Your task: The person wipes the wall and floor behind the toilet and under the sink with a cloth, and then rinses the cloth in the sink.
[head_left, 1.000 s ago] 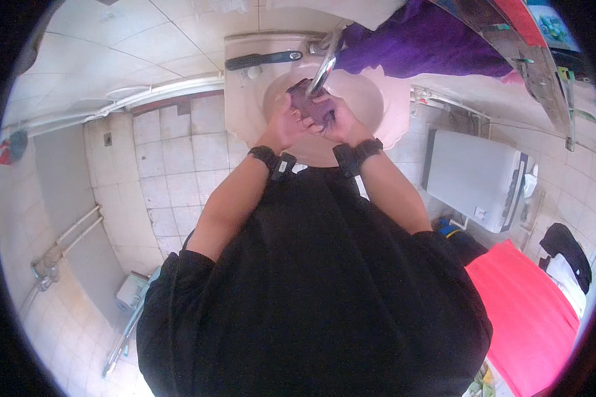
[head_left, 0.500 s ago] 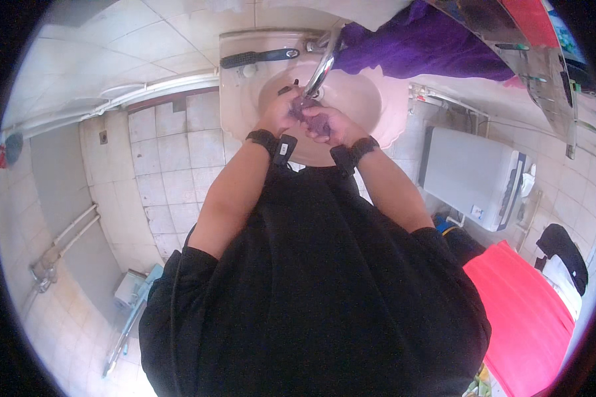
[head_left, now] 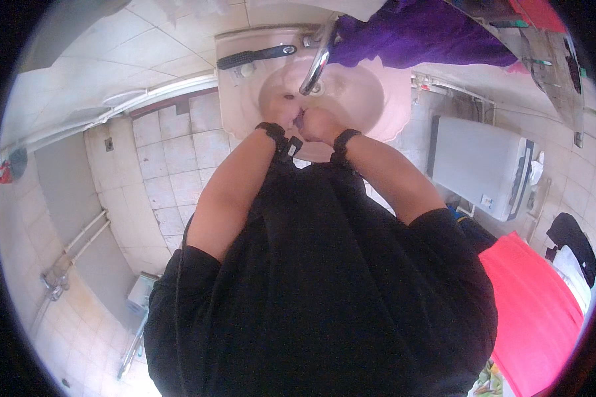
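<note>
Over the near part of the pink washbasin (head_left: 392, 122), my left hand (head_left: 282, 111) and my right hand (head_left: 322, 124) are closed side by side. They grip a small purple cloth (head_left: 299, 120), mostly hidden in the fists; only a bit shows between them. A small dark spot shows at the far side of my left hand, too small to make out. Just beyond my hands is the spout of the chrome faucet (head_left: 316, 71). Both wrists wear black bands.
On the basin's back left ledge lies a black brush (head_left: 257, 57). A purple towel (head_left: 417, 36) hangs behind the faucet on the right. A white boxy appliance (head_left: 478, 165) is on the right, with a bright pink cloth (head_left: 536, 311) nearer. Pipes (head_left: 152, 92) run along the left wall.
My hands have drawn back from under the spout toward me. The purple cloth, spread more between the fingers before, is now bunched inside closed fists.
</note>
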A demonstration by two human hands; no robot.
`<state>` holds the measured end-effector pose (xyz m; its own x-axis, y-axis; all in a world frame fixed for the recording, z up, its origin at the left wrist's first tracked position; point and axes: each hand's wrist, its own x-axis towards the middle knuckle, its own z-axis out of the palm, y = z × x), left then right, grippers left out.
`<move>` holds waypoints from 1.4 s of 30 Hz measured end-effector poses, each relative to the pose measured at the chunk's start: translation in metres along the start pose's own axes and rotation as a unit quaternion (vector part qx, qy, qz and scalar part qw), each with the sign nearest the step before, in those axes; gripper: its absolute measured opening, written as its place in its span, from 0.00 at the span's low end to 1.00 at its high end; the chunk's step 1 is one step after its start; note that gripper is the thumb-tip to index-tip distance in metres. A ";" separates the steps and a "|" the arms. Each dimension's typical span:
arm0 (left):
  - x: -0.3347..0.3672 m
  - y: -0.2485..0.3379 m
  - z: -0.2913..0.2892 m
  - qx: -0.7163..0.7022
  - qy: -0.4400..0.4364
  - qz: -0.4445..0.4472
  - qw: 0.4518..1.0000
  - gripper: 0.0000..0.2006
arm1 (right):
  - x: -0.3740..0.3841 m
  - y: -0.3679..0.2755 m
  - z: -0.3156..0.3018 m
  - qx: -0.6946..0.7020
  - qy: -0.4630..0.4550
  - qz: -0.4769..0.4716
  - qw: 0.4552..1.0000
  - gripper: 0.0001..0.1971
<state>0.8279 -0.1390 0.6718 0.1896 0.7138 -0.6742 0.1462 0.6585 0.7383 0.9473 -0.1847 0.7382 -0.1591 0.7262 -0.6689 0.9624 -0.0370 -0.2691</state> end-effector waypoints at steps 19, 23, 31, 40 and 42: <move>-0.021 -0.011 -0.050 0.281 -0.095 0.360 0.884 0.25 | -0.020 0.042 0.003 0.601 0.033 -0.011 0.799 0.25; 0.036 -0.053 -0.063 -0.144 -0.137 0.076 0.977 0.16 | -0.027 0.015 -0.004 0.625 0.134 -0.053 0.767 0.24; -0.005 0.018 -0.071 -0.170 -0.033 0.029 0.985 0.12 | -0.020 0.001 -0.011 0.622 0.274 0.000 0.733 0.22; -0.025 0.048 -0.058 0.060 -0.094 0.276 0.955 0.20 | -0.023 -0.010 -0.026 0.518 0.279 -0.057 0.806 0.24; -0.024 0.047 -0.053 0.055 -0.122 0.280 0.951 0.19 | -0.020 -0.005 -0.024 0.517 0.288 -0.059 0.804 0.24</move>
<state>0.7787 -0.1119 0.7217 0.4857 0.8593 -0.1605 0.0543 0.1536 0.9866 0.9510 -0.1829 0.7694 0.1782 0.9530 -0.2451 0.2043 -0.2795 -0.9382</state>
